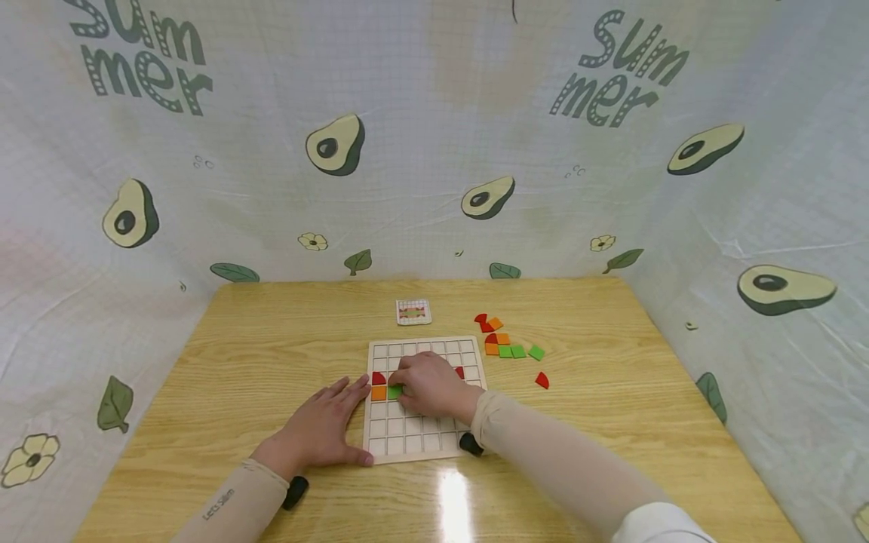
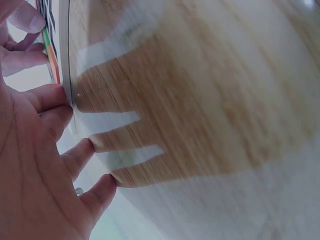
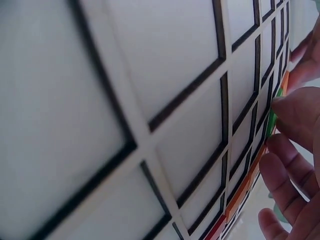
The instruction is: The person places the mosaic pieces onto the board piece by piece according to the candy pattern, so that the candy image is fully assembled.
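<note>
A wooden grid board [image 1: 414, 446] with square cells lies flat on the table. My right hand [image 1: 434, 385] reaches over its left half and pinches a green square tile [image 1: 394, 392]; in the right wrist view the thumb sits on the green tile [image 3: 272, 119] with curled fingers beside it. Left of it in the grid are an orange square tile [image 1: 378, 393] and, above that, a red quarter-circle tile [image 1: 378, 378]. My left hand [image 1: 326, 426] rests flat with spread fingers, its fingertips and thumb at the board's left edge. My right hand partly covers the tiles in that row.
Right of the board lie loose red, orange and green tiles [image 1: 519, 351], with one red quarter-circle [image 1: 542, 380] apart from them. A small pattern card [image 1: 413, 311] lies behind the board. Printed cloth [image 1: 407, 90] hangs around the wooden table [image 1: 271, 339].
</note>
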Demonstrator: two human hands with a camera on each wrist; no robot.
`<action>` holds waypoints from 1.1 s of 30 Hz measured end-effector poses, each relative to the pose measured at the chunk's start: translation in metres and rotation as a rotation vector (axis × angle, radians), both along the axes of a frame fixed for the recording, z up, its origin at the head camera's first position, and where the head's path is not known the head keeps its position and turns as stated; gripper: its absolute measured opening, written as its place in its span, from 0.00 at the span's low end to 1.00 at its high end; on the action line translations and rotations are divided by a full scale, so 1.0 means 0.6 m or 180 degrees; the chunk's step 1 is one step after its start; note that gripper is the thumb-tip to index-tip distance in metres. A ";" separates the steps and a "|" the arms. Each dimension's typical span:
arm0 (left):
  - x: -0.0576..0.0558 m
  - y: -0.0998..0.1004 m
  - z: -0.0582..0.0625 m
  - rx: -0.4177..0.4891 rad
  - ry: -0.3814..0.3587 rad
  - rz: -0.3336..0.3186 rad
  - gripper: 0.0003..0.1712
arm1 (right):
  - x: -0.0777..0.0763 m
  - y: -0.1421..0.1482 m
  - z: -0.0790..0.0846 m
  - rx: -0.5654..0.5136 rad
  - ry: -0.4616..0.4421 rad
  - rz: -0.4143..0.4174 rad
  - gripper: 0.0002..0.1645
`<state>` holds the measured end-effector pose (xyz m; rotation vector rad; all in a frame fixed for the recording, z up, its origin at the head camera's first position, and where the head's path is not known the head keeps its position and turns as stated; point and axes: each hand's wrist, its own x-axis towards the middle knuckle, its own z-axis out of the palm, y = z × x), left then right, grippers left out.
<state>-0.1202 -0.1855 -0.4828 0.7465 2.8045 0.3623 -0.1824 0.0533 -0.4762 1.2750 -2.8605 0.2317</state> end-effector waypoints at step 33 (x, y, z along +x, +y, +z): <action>0.001 0.001 -0.004 0.0026 0.0054 -0.0011 0.68 | -0.017 0.111 0.019 -0.0336 -0.0136 -0.0195 0.15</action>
